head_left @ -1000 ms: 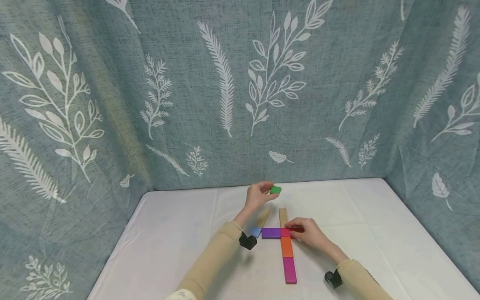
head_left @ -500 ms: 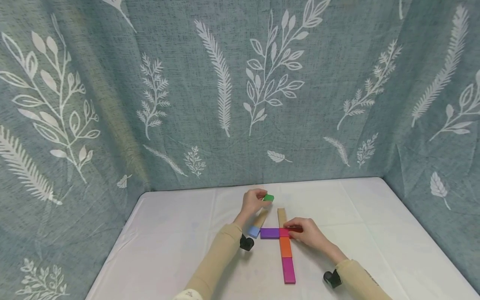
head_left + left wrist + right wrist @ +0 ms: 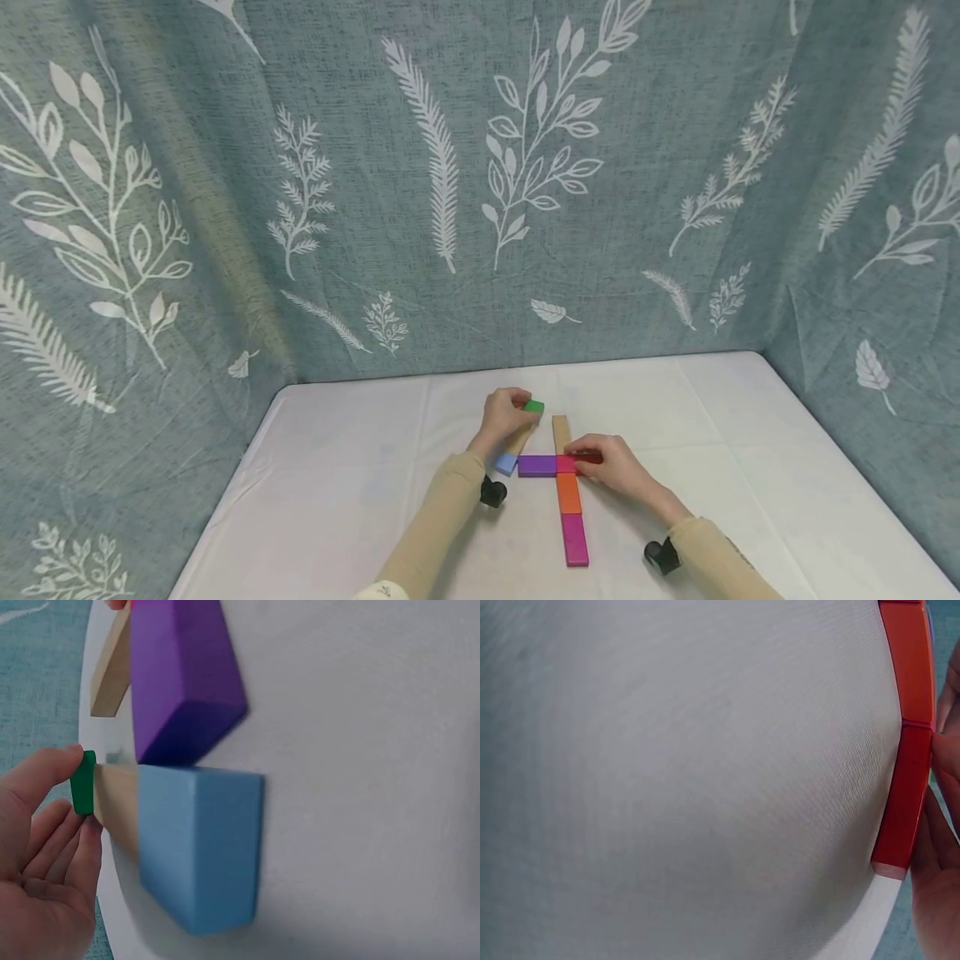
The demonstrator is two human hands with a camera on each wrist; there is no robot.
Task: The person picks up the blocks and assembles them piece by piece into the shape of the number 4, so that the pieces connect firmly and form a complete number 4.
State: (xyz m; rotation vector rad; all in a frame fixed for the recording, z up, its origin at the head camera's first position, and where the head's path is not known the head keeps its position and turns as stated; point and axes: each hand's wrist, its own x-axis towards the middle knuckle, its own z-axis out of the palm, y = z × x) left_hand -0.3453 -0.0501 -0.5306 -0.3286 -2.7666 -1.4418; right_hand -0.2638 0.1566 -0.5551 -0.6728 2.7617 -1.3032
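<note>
My left hand [image 3: 501, 418] pinches a small green block [image 3: 84, 784] between thumb and fingers. That block meets the far end of a slanted tan wooden block [image 3: 522, 437], as the left wrist view shows. A light blue block [image 3: 199, 847] lies at the tan block's near end, its corner by the purple block [image 3: 537, 466]. My right hand [image 3: 617, 468] holds the dark red block [image 3: 904, 799] with thumb and fingers, beside the small pink block [image 3: 564, 464]. Purple, pink and dark red form a row across; its right end is partly hidden by the hand in the head view.
Another tan block [image 3: 561, 433] extends away from the pink one. Towards me, an orange block [image 3: 568, 493] and a magenta block [image 3: 575, 540] continue the line. The white-covered table [image 3: 360, 500] ends at a blue-green leaf-patterned curtain [image 3: 337, 208].
My left hand has come down and back towards me with the green block, from above the table's far side to the slanted tan block's end. The right hand has kept its place.
</note>
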